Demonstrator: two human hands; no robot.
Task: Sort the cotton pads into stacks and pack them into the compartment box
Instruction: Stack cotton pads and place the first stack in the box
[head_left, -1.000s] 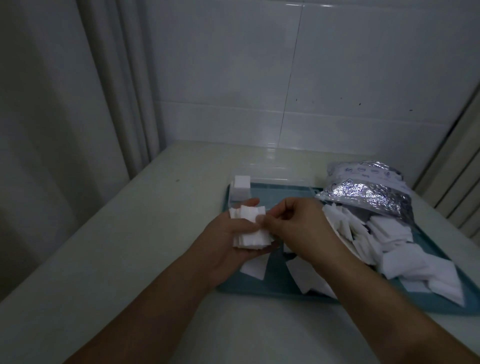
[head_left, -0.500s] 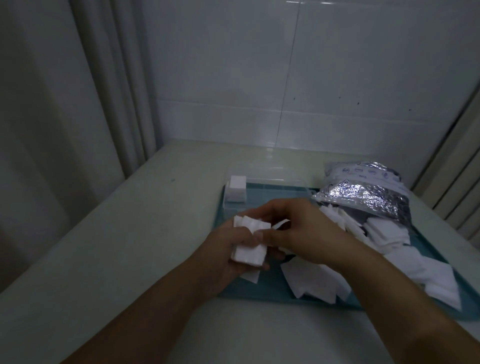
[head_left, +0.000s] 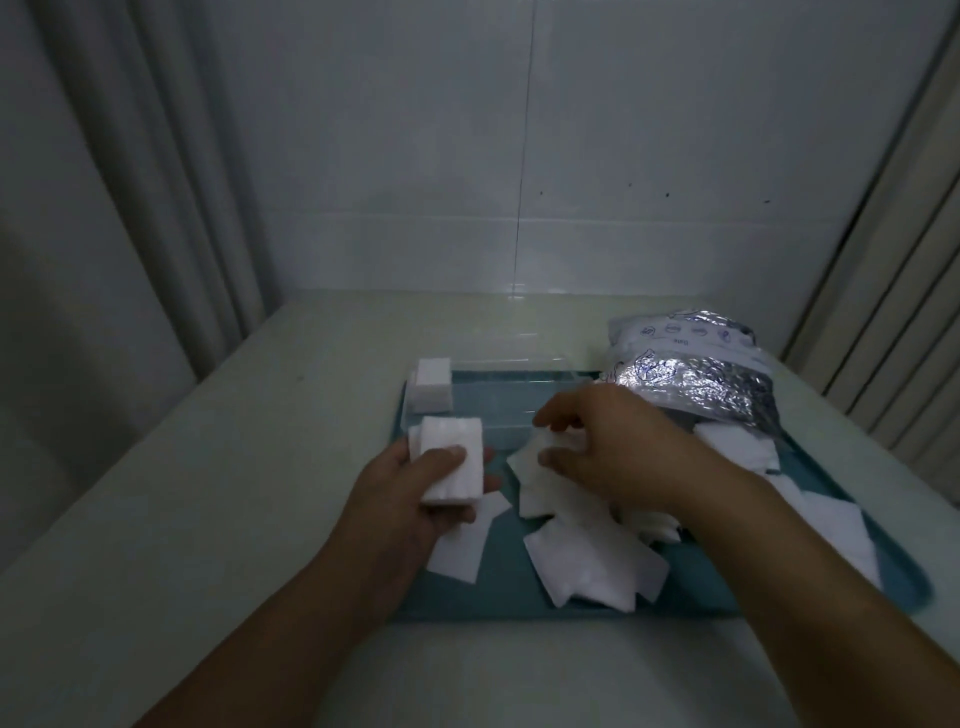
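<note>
Our left hand (head_left: 415, 499) keeps gripping the squared stack (head_left: 451, 460); our right hand (head_left: 608, 452) has left it, now pinching a loose pad (head_left: 540, 467) at three o'clock: stack grows.

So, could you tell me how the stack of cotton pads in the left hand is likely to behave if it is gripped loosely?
The stack probably splays or sheds pads: its layers look loose and only the left hand holds them together. It is likely light and soft, like the loose pads lying limp on the tray.
</note>
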